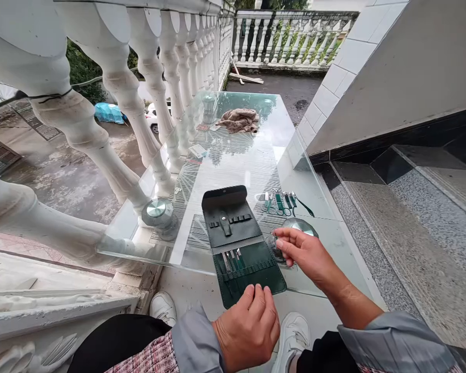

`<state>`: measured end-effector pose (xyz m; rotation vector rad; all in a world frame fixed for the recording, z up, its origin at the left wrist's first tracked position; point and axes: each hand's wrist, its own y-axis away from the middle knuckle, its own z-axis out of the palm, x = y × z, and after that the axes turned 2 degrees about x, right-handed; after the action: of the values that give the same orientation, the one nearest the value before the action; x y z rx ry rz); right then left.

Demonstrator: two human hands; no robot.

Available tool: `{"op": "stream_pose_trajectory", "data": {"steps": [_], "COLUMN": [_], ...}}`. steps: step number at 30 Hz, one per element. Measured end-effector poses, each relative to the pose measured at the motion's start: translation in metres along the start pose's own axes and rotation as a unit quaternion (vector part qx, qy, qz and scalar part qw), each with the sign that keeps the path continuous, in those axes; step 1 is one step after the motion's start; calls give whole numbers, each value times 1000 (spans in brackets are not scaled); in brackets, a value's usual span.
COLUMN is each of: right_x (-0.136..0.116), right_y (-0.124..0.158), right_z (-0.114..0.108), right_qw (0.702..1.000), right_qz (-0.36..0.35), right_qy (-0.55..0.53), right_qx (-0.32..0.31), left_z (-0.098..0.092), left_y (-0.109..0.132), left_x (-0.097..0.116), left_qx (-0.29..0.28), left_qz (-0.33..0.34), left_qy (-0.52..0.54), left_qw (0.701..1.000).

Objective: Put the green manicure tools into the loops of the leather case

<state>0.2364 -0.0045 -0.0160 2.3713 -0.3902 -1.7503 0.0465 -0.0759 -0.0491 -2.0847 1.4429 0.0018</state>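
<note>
A dark green case (256, 280) lies unfolded on the glass table, its lower part reaching past the near edge. Several slim metal tools (233, 260) sit in the loops of its lower panel, while the loops of the upper panel hold nothing. My left hand (252, 324) is at the case's near edge, fingers bent and pressed together; what they hold, if anything, is hidden. To the right of the case, my right hand (301, 251) pinches with thumb and forefinger, and anything between them is too small to name. Green-handled scissors and clippers (281, 202) lie in a group beyond it.
The glass table (326, 202) has round metal-capped supports (156, 209). A brown cloth (238, 120) lies at its far end and a small card (198, 151) at its left. White balusters (116, 103) line the left; stone steps (404, 233) rise at the right.
</note>
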Motion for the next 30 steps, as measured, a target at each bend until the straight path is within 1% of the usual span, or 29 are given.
{"op": "stream_pose_trajectory", "data": {"steps": [2,4,6,8,10,11,13,15,16,17,19,21,25,28,30], "right_x": [-5,-10,-14,-18,-20,-20,-18,-14,-12,-9,-5,-2,-4,-5,-3], "right_y": [3,5,6,5,2,-1,-6,-11,-13,-14,-16,-16,-14,-13,-13], "right_z": [9,16,19,17,8,1,-15,-31,-38,-44,-51,-54,-62,-73,-78], "right_qw": [998,995,994,995,998,999,998,983,968,950,916,900,897,892,886], "right_qz": [29,40,40,32,18,9,-11,-26,-34,-41,-46,-41,-18,-4,-8], "right_qy": [-39,-55,-61,-59,-53,-44,-1,109,182,248,348,389,393,378,379], "right_qx": [-39,-67,-79,-70,-41,-16,59,147,172,187,192,190,204,248,268], "left_z": [0,0,-1,-2,-2,-3,-3,-2,-2,-2,-1,0,-1,-1,0], "left_y": [0,0,0,0,0,1,2,3,3,3,3,3,2,3,3], "left_x": [0,0,0,0,0,0,0,1,1,1,2,2,1,1,1], "left_qx": [0,0,-2,-3,-2,-2,-6,-10,-10,-9,-8,-6,-11,-11,-7], "left_qz": [1,2,1,1,3,3,4,2,2,2,4,5,5,4,2], "left_qy": [1,3,4,2,-1,-2,-5,-5,-4,-2,0,-1,-6,-6,-1], "left_qw": [1000,1000,1000,1000,1000,1000,1000,1000,1000,1000,1000,1000,1000,1000,1000]}}
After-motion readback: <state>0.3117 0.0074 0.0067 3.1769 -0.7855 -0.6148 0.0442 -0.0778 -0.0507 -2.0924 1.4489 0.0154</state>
